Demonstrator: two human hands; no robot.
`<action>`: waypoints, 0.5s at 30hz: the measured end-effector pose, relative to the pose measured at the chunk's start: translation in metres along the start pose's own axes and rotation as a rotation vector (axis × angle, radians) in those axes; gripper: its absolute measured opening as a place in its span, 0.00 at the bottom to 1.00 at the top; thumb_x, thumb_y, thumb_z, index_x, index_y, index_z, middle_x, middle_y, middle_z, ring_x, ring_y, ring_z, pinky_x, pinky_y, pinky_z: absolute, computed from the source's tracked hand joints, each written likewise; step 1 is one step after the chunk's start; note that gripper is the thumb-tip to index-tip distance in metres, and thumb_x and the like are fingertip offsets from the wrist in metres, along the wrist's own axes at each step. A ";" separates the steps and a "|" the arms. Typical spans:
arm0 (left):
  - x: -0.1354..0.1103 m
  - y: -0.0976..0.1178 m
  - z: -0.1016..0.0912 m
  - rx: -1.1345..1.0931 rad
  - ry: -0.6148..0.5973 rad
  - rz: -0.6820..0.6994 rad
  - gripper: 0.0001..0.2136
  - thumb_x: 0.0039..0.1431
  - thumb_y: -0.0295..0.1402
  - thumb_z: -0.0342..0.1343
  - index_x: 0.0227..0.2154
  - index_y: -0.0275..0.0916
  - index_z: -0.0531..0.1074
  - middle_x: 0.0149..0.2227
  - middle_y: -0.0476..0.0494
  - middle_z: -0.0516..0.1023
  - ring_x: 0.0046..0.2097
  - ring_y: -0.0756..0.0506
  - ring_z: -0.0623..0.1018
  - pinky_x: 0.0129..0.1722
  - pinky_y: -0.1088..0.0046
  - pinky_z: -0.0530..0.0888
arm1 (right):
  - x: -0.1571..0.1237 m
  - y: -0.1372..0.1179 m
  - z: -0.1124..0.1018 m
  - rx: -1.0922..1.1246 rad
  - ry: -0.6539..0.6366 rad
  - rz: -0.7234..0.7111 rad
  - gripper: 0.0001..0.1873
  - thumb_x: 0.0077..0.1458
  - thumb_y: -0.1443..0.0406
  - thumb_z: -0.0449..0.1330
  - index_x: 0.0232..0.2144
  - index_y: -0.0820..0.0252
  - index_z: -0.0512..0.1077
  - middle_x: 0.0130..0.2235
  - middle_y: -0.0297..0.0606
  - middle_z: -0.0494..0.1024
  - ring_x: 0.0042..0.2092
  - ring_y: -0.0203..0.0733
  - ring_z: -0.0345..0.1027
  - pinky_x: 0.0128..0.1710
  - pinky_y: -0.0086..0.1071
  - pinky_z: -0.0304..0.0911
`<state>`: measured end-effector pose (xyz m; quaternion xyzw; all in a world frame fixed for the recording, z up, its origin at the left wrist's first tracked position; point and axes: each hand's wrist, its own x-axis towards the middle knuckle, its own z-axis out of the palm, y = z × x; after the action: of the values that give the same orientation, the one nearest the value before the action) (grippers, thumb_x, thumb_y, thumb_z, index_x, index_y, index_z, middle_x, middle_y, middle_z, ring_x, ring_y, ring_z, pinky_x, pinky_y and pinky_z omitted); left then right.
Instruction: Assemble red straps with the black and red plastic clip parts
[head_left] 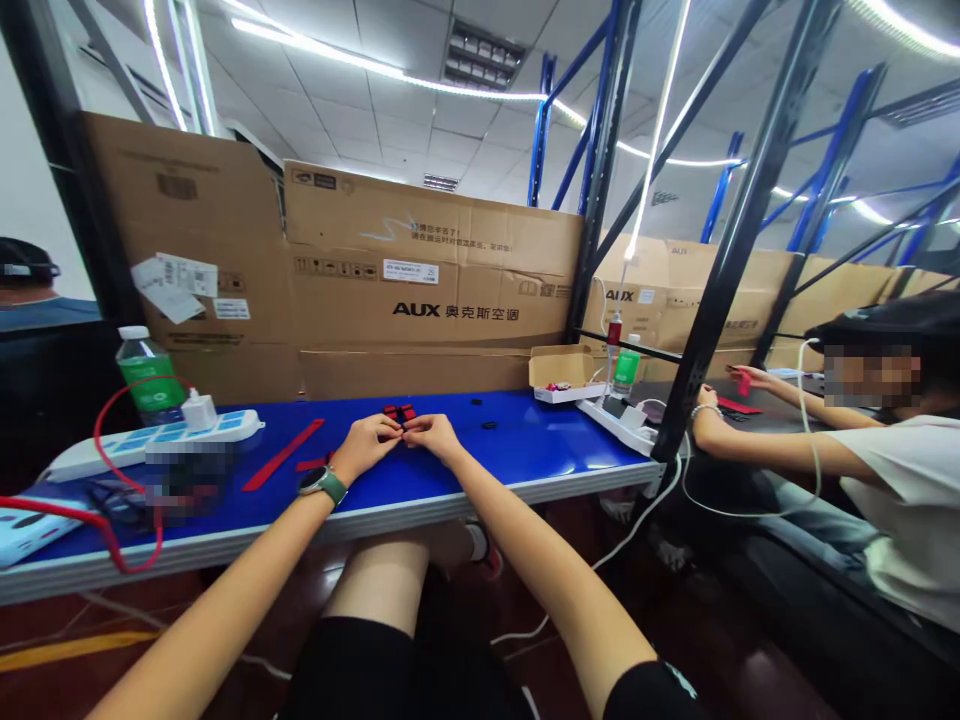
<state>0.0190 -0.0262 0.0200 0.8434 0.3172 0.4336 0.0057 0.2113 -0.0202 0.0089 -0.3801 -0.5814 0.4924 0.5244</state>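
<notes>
Fingertips of the left hand [365,447] and right hand [435,437] close together on a small red-and-black piece [400,412], pinched near the far edge of the blue bench [540,445], seemingly for fine control.

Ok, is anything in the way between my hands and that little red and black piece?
Nothing visible. Your left hand and right hand both reach the red and black piece at the fingertips, over the blue table. The red strip lies off to the left, apart from them.
</notes>
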 end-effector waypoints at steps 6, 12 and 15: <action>0.001 -0.003 -0.001 -0.028 0.019 -0.028 0.11 0.60 0.42 0.59 0.31 0.44 0.84 0.38 0.42 0.84 0.40 0.42 0.82 0.45 0.63 0.78 | -0.001 -0.003 -0.003 0.150 -0.067 0.061 0.21 0.35 0.61 0.77 0.33 0.65 0.80 0.29 0.37 0.81 0.29 0.39 0.77 0.39 0.36 0.75; 0.002 0.001 0.000 -0.115 -0.024 -0.073 0.15 0.58 0.49 0.60 0.33 0.44 0.84 0.41 0.42 0.83 0.43 0.41 0.82 0.48 0.60 0.79 | -0.002 -0.006 -0.007 0.251 -0.040 0.088 0.19 0.34 0.67 0.77 0.32 0.67 0.77 0.27 0.37 0.80 0.28 0.36 0.76 0.38 0.32 0.74; 0.001 0.002 0.002 -0.178 -0.052 -0.107 0.17 0.56 0.49 0.63 0.39 0.42 0.82 0.45 0.41 0.82 0.46 0.40 0.82 0.49 0.60 0.79 | 0.000 -0.005 -0.007 0.242 0.001 0.106 0.20 0.34 0.69 0.77 0.32 0.65 0.75 0.25 0.34 0.79 0.28 0.37 0.75 0.38 0.33 0.74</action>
<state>0.0219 -0.0271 0.0201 0.8324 0.3217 0.4372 0.1119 0.2184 -0.0200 0.0134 -0.3445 -0.4964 0.5860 0.5399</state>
